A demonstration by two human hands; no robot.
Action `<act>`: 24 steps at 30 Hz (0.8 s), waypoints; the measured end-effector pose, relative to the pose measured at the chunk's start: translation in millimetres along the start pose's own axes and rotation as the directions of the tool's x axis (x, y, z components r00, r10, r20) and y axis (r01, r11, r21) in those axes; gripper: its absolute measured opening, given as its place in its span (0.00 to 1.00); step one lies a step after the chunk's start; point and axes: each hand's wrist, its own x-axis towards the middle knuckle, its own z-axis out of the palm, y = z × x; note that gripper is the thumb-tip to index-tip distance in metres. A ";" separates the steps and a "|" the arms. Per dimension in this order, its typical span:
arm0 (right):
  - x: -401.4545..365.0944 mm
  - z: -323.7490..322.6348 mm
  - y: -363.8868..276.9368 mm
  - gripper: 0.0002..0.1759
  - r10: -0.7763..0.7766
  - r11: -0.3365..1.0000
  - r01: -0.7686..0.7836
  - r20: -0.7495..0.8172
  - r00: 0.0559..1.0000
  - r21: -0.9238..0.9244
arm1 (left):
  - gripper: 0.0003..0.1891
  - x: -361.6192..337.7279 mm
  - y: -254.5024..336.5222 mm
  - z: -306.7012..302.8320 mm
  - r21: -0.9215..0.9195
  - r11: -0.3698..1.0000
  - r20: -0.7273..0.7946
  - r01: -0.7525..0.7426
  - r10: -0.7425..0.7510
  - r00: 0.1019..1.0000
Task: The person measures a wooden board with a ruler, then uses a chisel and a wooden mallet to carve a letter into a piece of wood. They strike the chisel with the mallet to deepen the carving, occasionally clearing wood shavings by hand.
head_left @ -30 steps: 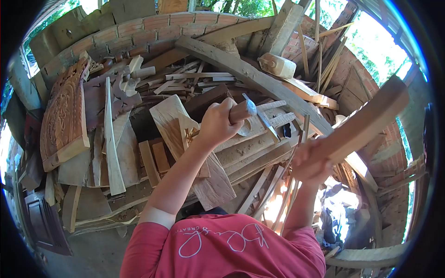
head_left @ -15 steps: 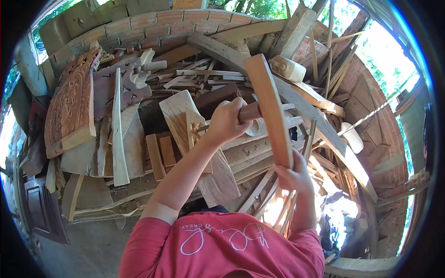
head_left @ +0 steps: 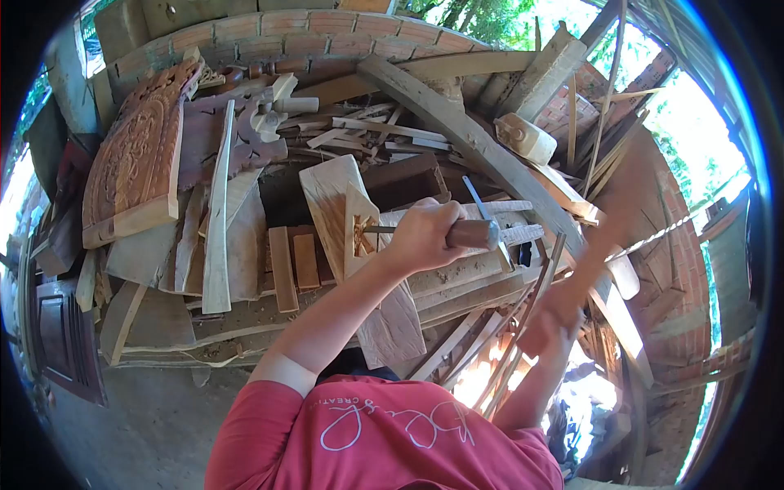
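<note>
My left hand [head_left: 425, 237] is closed around the chisel, its wooden handle [head_left: 475, 235] pointing right. The thin metal blade reaches left into a rough notch in a small light wooden piece [head_left: 357, 245]. That piece lies on a thick pale board [head_left: 385, 331] slanting across the workbench. Out to the right, my right hand [head_left: 557, 317] grips the lower end of a long flat wooden club [head_left: 611, 220]. Both club and right hand are smeared by motion, and the club stands apart from the chisel handle.
A carved wooden panel [head_left: 139, 159] leans at the left. Small wooden blocks [head_left: 283, 269] lie beside the board. Behind are scrap sticks, a long grey beam [head_left: 457, 122], a plastic jug [head_left: 527, 139] and a brick wall [head_left: 286, 31]. A blue-edged strip [head_left: 476, 196] lies behind the chisel handle.
The club was up against the end of the chisel handle and has swung away to the right with my right hand. My left hand keeps its hold on the chisel. The view has shifted slightly.
</note>
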 end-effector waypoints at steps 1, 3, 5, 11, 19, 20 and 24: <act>-1.2 3.0 5.7 0.21 0.006 1.000 -0.006 0.007 1.000 -0.005 | 0.15 -2.3 0.4 2.7 -0.001 1.000 -0.003 0.010 -0.010 1.000; -0.8 20.1 13.0 0.20 -0.146 0.812 0.161 -0.071 0.987 0.561 | 0.15 -3.6 -1.3 5.9 0.024 1.000 0.030 -0.014 0.014 0.999; -11.1 -4.6 32.9 0.18 0.204 0.979 -0.200 0.120 0.971 -0.046 | 0.15 -4.4 -1.5 4.9 0.052 0.999 0.044 0.002 -0.005 0.999; -11.1 -11.0 22.8 0.24 0.032 0.966 -0.027 -0.014 0.999 0.256 | 0.16 -16.9 -7.1 12.0 0.026 1.000 0.097 0.012 -0.015 0.995; -17.9 4.8 13.2 0.19 0.289 0.946 -0.243 0.222 0.931 -0.213 | 0.15 -18.3 -8.8 7.1 0.118 0.993 0.119 0.007 -0.021 0.993; -17.5 2.1 12.0 0.19 0.251 0.957 -0.220 0.160 0.955 -0.188 | 0.15 -16.5 -9.7 6.0 0.125 0.992 0.112 0.002 -0.017 0.994; -19.5 3.4 24.1 0.22 -0.003 0.886 0.011 -0.019 1.000 0.463 | 0.15 -18.6 -8.5 8.1 0.112 0.993 0.121 0.021 -0.034 0.992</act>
